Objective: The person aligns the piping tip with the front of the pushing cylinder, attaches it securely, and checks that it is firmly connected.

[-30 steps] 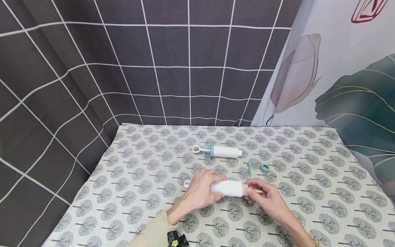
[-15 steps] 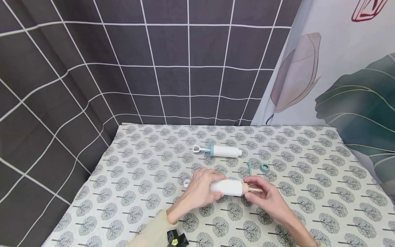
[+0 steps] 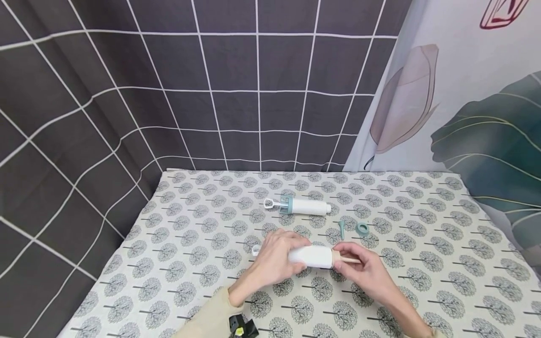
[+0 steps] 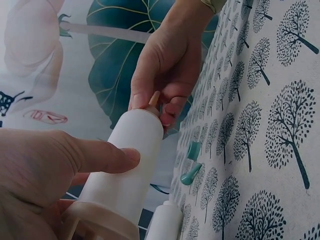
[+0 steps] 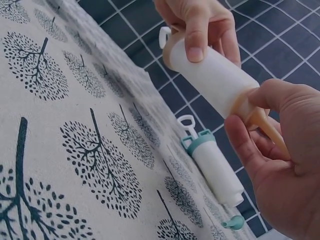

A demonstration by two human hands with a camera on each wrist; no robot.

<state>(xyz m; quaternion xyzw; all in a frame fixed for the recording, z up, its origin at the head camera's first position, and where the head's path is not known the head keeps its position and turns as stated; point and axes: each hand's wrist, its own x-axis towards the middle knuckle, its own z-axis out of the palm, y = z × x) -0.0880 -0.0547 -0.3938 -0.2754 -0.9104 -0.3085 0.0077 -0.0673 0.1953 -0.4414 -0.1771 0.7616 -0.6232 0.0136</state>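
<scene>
My left hand (image 3: 274, 256) grips the barrel of a white plunger syringe (image 3: 318, 257), its thumb lying along the side in the left wrist view. At the barrel's far end, the fingers and thumb of my right hand (image 3: 367, 271) pinch a beige ring cap (image 5: 241, 102). A slim beige nozzle (image 5: 270, 131) sticks out through that cap towards the right palm. At the other end, a white loop handle (image 5: 164, 37) shows beyond a beige collar (image 5: 172, 50). In the head view the syringe lies level, close over the patterned cloth.
Behind the hands lies a second white syringe (image 3: 310, 207) with a teal collar. A teal nozzle (image 3: 342, 229) and a teal ring cap (image 3: 362, 229) lie just beyond my right hand. The tree-print cloth (image 3: 203, 281) covers the table up to a dark checked curtain (image 3: 236, 112).
My right fingers have shifted their hold on the ring cap, and more of the beige nozzle shows now. The left hand and the syringe barrel have stayed almost in place.
</scene>
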